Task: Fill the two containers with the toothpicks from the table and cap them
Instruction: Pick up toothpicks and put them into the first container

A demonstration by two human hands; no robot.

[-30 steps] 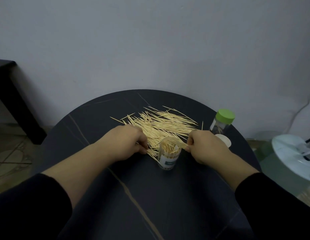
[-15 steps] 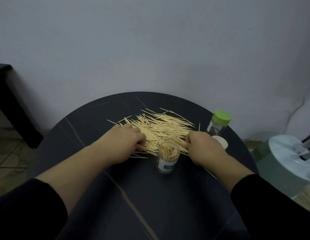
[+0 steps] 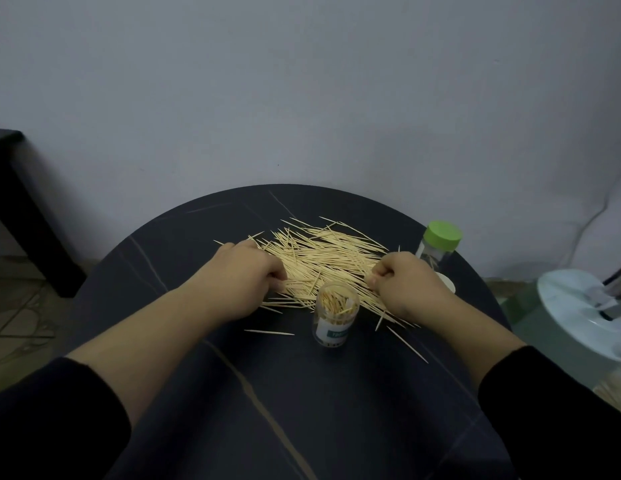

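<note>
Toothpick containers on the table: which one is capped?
The clear container with the green cap, far right; the labelled clear container at centre stands open.

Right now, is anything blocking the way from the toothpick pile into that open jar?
Nothing visible does. The open jar stands uncapped at the near edge of the toothpick pile, between the left hand and right hand.

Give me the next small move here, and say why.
Probably lift the gathered bunch and tip it into the open container. The left hand and right hand grip the toothpicks at the pile's two ends, and that container, just in front, stands uncapped and not yet full.
</note>
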